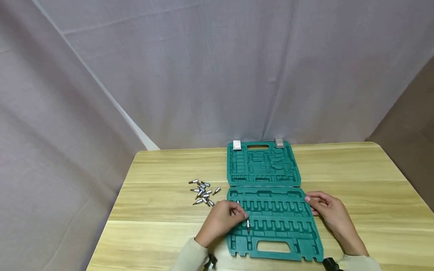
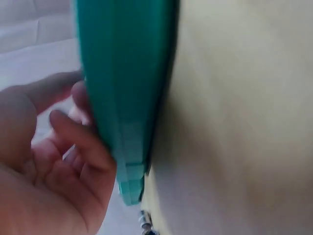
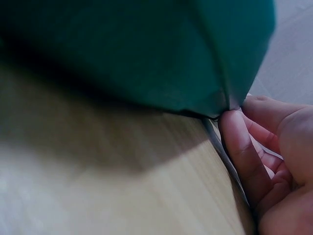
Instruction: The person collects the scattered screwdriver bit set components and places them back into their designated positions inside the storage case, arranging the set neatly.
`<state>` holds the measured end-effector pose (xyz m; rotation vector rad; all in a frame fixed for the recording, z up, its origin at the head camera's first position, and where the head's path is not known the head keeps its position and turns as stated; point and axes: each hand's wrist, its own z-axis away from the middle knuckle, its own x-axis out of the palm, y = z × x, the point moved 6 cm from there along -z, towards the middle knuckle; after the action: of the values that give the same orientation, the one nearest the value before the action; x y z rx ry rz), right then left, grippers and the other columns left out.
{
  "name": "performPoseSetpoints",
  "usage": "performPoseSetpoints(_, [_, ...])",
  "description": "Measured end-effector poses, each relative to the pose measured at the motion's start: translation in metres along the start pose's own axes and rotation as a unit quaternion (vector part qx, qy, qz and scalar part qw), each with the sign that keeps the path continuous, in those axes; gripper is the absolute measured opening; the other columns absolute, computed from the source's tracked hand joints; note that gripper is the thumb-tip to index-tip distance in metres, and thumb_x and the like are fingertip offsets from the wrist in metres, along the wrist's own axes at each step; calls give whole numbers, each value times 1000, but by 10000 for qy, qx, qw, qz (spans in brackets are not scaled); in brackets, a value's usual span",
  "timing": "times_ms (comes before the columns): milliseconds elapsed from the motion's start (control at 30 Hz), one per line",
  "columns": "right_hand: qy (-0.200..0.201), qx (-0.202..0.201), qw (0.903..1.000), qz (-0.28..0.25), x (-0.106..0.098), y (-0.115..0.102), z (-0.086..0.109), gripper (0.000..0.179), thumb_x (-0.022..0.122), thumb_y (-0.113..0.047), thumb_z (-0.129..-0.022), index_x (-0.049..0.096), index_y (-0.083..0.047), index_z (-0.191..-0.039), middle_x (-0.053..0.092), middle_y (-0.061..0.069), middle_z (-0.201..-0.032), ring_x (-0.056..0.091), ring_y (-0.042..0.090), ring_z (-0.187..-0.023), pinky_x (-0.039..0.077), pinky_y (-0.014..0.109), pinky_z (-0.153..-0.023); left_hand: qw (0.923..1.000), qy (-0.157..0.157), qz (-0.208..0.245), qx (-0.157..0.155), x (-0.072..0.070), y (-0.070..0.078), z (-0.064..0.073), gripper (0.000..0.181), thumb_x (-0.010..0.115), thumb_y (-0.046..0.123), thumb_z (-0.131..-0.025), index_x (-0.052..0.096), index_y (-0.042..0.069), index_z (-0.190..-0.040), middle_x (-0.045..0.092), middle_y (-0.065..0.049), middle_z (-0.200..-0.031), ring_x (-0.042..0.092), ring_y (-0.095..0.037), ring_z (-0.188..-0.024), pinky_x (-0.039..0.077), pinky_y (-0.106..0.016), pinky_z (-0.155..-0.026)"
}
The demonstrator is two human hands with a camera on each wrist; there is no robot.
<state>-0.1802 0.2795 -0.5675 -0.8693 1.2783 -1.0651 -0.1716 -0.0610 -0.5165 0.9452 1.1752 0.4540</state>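
Note:
An open green tool case (image 1: 271, 220) lies on the table, its moulded slots facing up. My left hand (image 1: 222, 219) is over the left part of its near half, thumb and forefinger together at the upper end of a silver bit socket (image 1: 248, 226). That socket lies at the left end of the lower slot row; whether it is fully seated I cannot tell. Another bit socket (image 1: 238, 202) shows partly in the row above. My right hand (image 1: 330, 211) holds the case's right edge near the hinge. In the right wrist view, fingertips (image 3: 234, 125) touch the case's corner.
Left of the case, several loose bit sockets (image 1: 202, 192) lie in a pile on the wooden table (image 1: 149, 214). The case lid (image 1: 262, 163) lies folded back, with two metal latches at its far edge. A grey curtain (image 1: 210, 75) hangs behind.

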Motion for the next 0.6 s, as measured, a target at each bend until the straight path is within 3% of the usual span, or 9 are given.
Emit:
performPoseSetpoints(133, [22,7,10000,25,0,1,0,48,67,-29,-106,64,11,-132,73,-13,-92,67,4,-79,61,26,-69,9987,-196,476,-41,-8,-3,-2,12,74,26,-100,81,19,-94,67,10,-76,53,-3,-60,47,-22,-58])
performPoseSetpoints(233, [42,57,10000,7,-1,3,-1,49,68,-30,-106,64,11,-132,73,-12,-92,67,4,-78,61,26,-69,9984,-2,565,6,-20,-4,-4,12,71,23,-102,81,16,-100,72,2,-80,56,-4,-62,48,-23,-58])
performPoseSetpoints(333, [58,115,9999,2,0,4,-1,49,68,-30,-105,64,11,-132,73,-12,-92,67,4,-78,61,26,-69,9987,304,406,64,-33,-5,-5,14,69,22,-103,80,13,-105,72,-4,-81,58,-7,-63,48,-24,-58])
performPoseSetpoints(433, [53,142,9999,12,0,5,-1,50,68,-30,-105,63,11,-133,73,-12,-92,68,4,-79,61,26,-69,9982,570,152,130,-44,-7,-8,15,68,20,-103,79,11,-107,72,-1,-84,58,-8,-65,48,-25,-61])
performPoseSetpoints(600, [29,178,9998,15,0,5,-1,50,68,-31,-105,63,10,-133,74,-11,-93,68,4,-80,61,26,-70,9951,897,-415,-16,-60,-7,-13,13,68,20,-102,79,14,-106,70,5,-84,60,-9,-71,49,-27,-66])
